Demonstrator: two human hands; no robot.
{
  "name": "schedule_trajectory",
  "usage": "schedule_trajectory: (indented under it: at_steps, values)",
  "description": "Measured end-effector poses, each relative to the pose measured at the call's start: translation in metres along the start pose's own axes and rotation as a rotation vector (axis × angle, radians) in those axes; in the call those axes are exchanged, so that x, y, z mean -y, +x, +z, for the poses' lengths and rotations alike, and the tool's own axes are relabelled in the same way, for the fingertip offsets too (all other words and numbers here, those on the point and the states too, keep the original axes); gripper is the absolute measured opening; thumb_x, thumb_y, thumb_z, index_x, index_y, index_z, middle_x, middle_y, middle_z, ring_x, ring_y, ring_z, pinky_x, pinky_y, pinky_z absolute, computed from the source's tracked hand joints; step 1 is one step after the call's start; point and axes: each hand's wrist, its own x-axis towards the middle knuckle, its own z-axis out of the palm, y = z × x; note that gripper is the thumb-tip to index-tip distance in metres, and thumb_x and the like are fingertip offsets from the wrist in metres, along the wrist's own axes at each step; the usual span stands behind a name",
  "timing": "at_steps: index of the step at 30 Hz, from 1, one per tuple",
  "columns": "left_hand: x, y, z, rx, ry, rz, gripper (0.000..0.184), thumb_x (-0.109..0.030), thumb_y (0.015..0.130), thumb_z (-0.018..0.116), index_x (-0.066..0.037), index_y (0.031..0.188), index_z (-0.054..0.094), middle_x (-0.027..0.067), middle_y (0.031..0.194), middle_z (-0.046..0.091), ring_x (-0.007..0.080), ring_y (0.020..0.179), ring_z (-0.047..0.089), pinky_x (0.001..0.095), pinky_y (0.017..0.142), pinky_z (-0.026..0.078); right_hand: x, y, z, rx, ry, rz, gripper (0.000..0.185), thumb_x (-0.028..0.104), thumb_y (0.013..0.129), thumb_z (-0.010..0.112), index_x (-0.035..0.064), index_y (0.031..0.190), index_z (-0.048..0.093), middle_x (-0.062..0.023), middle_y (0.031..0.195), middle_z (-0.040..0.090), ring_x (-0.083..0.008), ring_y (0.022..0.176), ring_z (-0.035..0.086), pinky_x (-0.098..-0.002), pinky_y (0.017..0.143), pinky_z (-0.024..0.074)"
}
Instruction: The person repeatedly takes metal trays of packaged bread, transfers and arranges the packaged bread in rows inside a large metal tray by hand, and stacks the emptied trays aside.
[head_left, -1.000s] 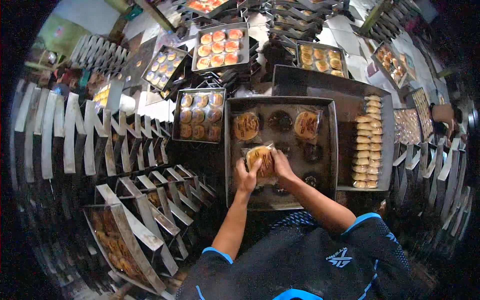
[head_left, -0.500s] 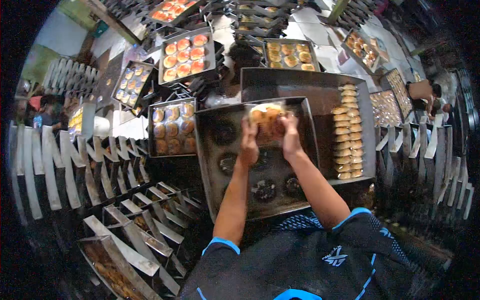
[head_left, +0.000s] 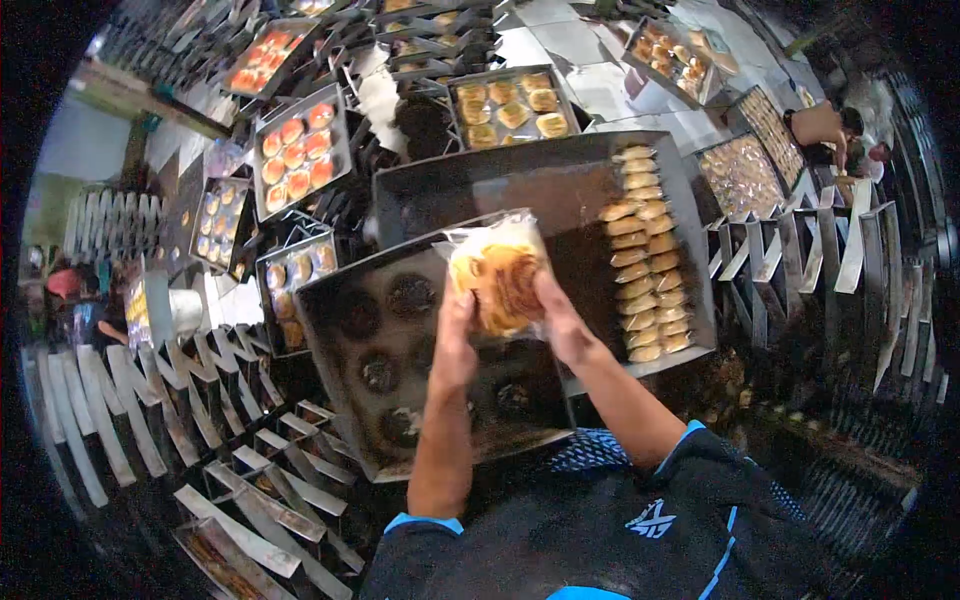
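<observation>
Held up between both hands is a clear plastic bag of golden-brown buns (head_left: 500, 275). My left hand (head_left: 457, 335) grips its left side, and my right hand (head_left: 562, 322) closes on its right side. Below them a dark baking tray (head_left: 345, 310) lies tilted, with round greasy marks on its bottom. Behind it and to the right is a larger metal tray (head_left: 430, 185). Along the right side of that tray, bagged buns (head_left: 648, 260) stand in two tight rows.
Trays of red-topped buns (head_left: 297, 150) and yellow buns (head_left: 512, 110) lie farther back. Stacked metal trays rise at left (head_left: 150, 410) and right (head_left: 830, 260). Other people are at the far left (head_left: 90, 310) and far right (head_left: 825, 130).
The bag of buns has come nearer to me and shows more clearly, still in both hands. My view has turned, so the trays appear shifted left and tilted.
</observation>
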Motion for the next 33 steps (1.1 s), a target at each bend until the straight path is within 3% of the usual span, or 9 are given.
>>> schedule_trajectory:
  at_steps: [5, 8, 14, 16, 17, 22, 26, 30, 33]
  values:
    - [0.113, 0.096, 0.091, 0.031, 0.104, 0.119, 0.054, -0.034, 0.094, 0.034, 0.002, 0.134, 0.029, 0.0141, 0.133, 0.04, 0.0233, 0.123, 0.038, 0.0345, 0.103, 0.028, 0.064, 0.014, -0.143, -0.069, -0.043, -0.142, 0.079, 0.054, 0.089, 0.035, 0.0055, 0.143, 0.004, -0.0098, 0.147, 0.014, -0.0193, 0.135, 0.015, -0.033, 0.11, 0.0099]
    - [0.176, 0.173, 0.125, 0.029, 0.205, 0.272, 0.049, -0.032, 0.095, 0.033, 0.001, 0.13, 0.035, 0.0139, 0.127, 0.045, 0.0231, 0.116, 0.044, 0.0359, 0.099, 0.033, -0.024, 0.081, -0.277, -0.285, -0.017, 0.056, 0.06, 0.045, 0.092, 0.033, -0.0009, 0.131, 0.036, -0.0149, 0.134, 0.039, -0.0278, 0.124, 0.035, -0.0387, 0.104, 0.027]
    - [0.203, 0.267, 0.137, -0.321, 0.1, -0.903, 0.048, -0.04, 0.09, 0.031, -0.003, 0.114, 0.052, 0.0149, 0.107, 0.06, 0.0263, 0.092, 0.061, 0.0403, 0.08, 0.05, -0.024, 0.152, -0.324, -0.254, 0.401, 0.743, 0.046, 0.04, 0.088, 0.039, 0.0056, 0.114, 0.054, -0.0103, 0.104, 0.062, -0.0214, 0.094, 0.057, -0.0355, 0.088, 0.0433]
    - [0.269, 0.306, 0.059, -0.198, 0.192, -0.896, 0.057, -0.051, 0.088, 0.032, -0.003, 0.113, 0.052, 0.0161, 0.108, 0.058, 0.0264, 0.095, 0.06, 0.0479, 0.081, 0.048, -0.031, 0.16, -0.326, -0.295, 0.33, 0.828, 0.055, 0.045, 0.089, 0.033, -0.0005, 0.113, 0.052, -0.0216, 0.106, 0.059, -0.0312, 0.094, 0.059, -0.042, 0.088, 0.0427]
    - [0.275, 0.321, 0.048, -0.248, 0.252, -0.935, 0.059, -0.052, 0.088, 0.032, -0.003, 0.113, 0.051, 0.0159, 0.109, 0.058, 0.0265, 0.095, 0.059, 0.048, 0.08, 0.048, -0.047, 0.156, -0.328, -0.294, -0.324, 0.659, 0.058, 0.046, 0.088, 0.035, -0.005, 0.113, 0.048, -0.0286, 0.101, 0.058, -0.0372, 0.091, 0.059, -0.0469, 0.088, 0.042]
    - [0.285, 0.345, 0.053, -0.437, 0.382, -1.103, 0.068, -0.06, 0.084, 0.032, -0.003, 0.117, 0.05, 0.0149, 0.11, 0.057, 0.0269, 0.093, 0.058, 0.0487, 0.079, 0.046, -0.008, 0.098, -0.308, 0.075, -1.483, -0.056, 0.073, 0.035, 0.078, 0.053, 0.0007, 0.137, 0.026, -0.0241, 0.144, 0.015, -0.0416, 0.133, 0.013, -0.0672, 0.096, 0.0191]
    - [0.276, 0.323, 0.055, -0.497, 0.397, -1.246, 0.075, -0.066, 0.081, 0.032, -0.004, 0.119, 0.048, 0.0141, 0.111, 0.057, 0.0272, 0.092, 0.057, 0.0491, 0.077, 0.044, -0.044, 0.124, -0.33, 0.19, -1.728, 0.036, 0.077, 0.044, 0.083, 0.047, 0.0115, 0.144, 0.013, -0.014, 0.15, -0.002, -0.0328, 0.136, -0.013, -0.0664, 0.1, -0.0063]
    - [0.268, 0.28, 0.055, -0.491, 0.532, -1.229, 0.093, -0.079, 0.074, 0.03, -0.004, 0.128, 0.042, 0.0121, 0.119, 0.052, 0.0273, 0.098, 0.052, 0.0516, 0.08, 0.038, -0.037, 0.121, -0.324, 0.202, -1.781, 0.121, 0.077, 0.035, 0.082, 0.049, 0.0059, 0.143, 0.013, -0.0169, 0.149, 0.001, -0.0347, 0.137, -0.009, -0.0663, 0.101, -0.0045]
    - [0.297, 0.265, 0.05, -0.502, 0.354, -0.526, 0.083, -0.07, 0.082, 0.026, -0.012, 0.141, 0.026, 0.0089, 0.139, 0.036, 0.0269, 0.124, 0.037, 0.0558, 0.1, 0.022, -0.02, 0.12, -0.324, 0.109, -1.66, -0.193, 0.077, 0.029, 0.076, 0.053, -0.0011, 0.139, 0.022, -0.0201, 0.148, 0.006, -0.0369, 0.137, -0.002, -0.0588, 0.106, 0.0014]
